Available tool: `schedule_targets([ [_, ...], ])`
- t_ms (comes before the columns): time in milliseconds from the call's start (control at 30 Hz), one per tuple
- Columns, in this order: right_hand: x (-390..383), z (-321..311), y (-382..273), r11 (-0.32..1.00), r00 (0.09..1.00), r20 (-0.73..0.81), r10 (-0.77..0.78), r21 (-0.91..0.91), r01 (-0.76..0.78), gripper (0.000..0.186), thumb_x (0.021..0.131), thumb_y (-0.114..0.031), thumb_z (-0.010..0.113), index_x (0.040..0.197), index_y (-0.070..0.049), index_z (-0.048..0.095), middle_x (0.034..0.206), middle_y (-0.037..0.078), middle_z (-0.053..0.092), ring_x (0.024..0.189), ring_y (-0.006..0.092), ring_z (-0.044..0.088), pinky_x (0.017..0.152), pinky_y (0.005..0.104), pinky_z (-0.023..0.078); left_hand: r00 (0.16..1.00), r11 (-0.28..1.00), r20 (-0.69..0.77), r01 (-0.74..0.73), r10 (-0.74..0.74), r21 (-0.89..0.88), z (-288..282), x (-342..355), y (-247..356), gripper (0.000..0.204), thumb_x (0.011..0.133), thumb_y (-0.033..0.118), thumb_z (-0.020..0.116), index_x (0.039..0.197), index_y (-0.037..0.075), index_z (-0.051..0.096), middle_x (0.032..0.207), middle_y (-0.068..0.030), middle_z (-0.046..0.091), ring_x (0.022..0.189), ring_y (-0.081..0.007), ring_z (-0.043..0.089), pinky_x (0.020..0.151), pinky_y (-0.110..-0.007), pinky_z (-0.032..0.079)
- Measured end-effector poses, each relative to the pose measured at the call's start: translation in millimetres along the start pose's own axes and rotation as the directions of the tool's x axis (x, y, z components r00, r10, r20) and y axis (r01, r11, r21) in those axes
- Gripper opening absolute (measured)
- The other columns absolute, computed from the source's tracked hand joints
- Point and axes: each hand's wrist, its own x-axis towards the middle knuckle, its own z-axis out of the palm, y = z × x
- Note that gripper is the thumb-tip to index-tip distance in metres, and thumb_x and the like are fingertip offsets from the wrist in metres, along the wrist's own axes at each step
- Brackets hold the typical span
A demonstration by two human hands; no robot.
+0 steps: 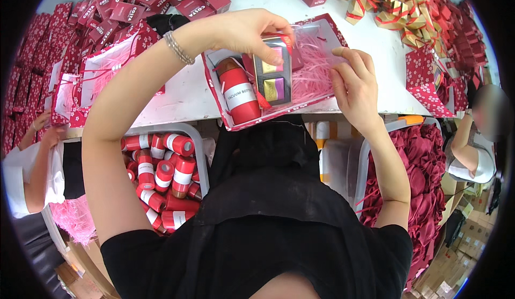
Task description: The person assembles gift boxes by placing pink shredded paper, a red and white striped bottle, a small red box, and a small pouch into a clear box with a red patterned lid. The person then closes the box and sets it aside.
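Note:
A floral gift box lies open before me, with pink shredded paper and a red bottle with a white label at its left. My left hand grips the top of a clear-windowed black box of gold and purple sweets, tied with red ribbon, inside the gift box beside the bottle. My right hand is at the gift box's right side by the shredded paper, fingers curled with thumb near index; what they hold, if anything, I cannot make out.
Burgundy cartons and gold bundles cover the table's back. More floral boxes stand left and right. Below are bins of red bottles and burgundy fabric. Co-workers are at both sides.

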Motion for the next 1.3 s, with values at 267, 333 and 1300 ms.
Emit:
schedule_targets([
  [267, -2, -2, 5, 0.996, 0.998, 0.043, -0.05, -0.066, 0.053, 0.017, 0.076, -0.007, 0.066, 0.093, -0.004, 0.062, 0.114, 0.01, 0.058, 0.105, 0.0299, 0.053, 0.085, 0.0357, 0.048, 0.997, 0.963, 0.022, -0.083, 0.08, 0.256, 4, 2, -6, 0.042, 0.077, 0.011, 0.075, 0.111, 0.002, 0.053, 0.1, -0.007, 0.063, 0.095, -0.0137, 0.06, 0.083, -0.031, 0.049],
  [333, 0, -8, 1, 0.999, 1.0, -0.005, -0.002, -0.037, 0.002, 0.034, 0.076, -0.009, 0.07, 0.108, -0.005, 0.059, 0.118, 0.012, 0.056, 0.106, 0.0305, 0.054, 0.086, 0.0357, 0.048, 0.974, 0.98, -0.114, -0.19, 0.195, 0.061, -5, -2, 13, 0.047, 0.076, 0.014, 0.077, 0.115, 0.003, 0.052, 0.104, -0.0075, 0.063, 0.098, -0.0146, 0.061, 0.084, -0.032, 0.05],
  [1300, -161, -169, 65, 0.534, 0.306, 0.548, 0.779, -0.322, -0.782, 0.029, 0.076, -0.023, 0.071, 0.091, 0.001, 0.067, 0.088, 0.019, 0.067, 0.084, 0.034, 0.065, 0.076, 0.0396, 0.051, 0.825, 0.359, 0.44, -0.555, 0.354, 0.75, 51, -3, 28, 0.04, 0.054, 0.001, 0.067, 0.094, 0.007, 0.068, 0.108, -0.0048, 0.057, 0.113, -0.0257, 0.049, 0.108, -0.043, 0.034],
])
